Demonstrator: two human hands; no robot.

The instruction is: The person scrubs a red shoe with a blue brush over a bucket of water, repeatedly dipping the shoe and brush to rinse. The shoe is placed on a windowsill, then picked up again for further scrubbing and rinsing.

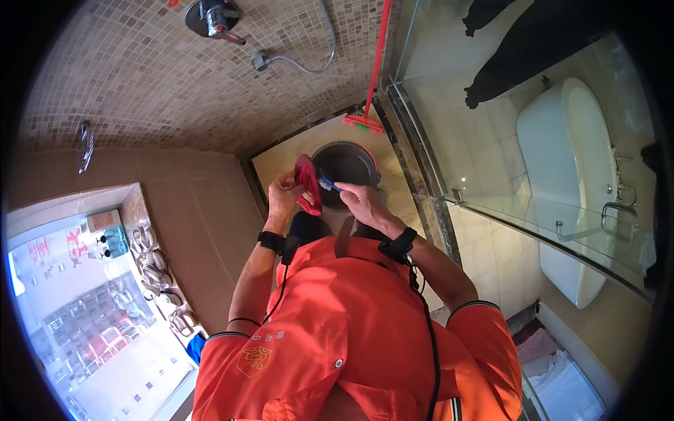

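My left hand (pixel 282 196) is closed on a red shoe (pixel 307 181), held upright over the near left rim of a dark grey bucket (pixel 349 160). In my right hand (pixel 365 205) is a blue scrub brush (pixel 328 184), gripped by its handle. Its white bristles face the shoe and appear to touch it or come very close. The bucket stands on the floor just beyond both hands, and its lower near side is partly hidden behind them.
A red long-handled floor brush (pixel 364 125) leans in the far corner. To the right runs a glass partition (pixel 547 228), with a white bathtub (pixel 562 151) behind it. On the left, several pairs of sandals (pixel 156 270) line a window ledge. A shower mixer (pixel 214 19) is on the tiled wall.
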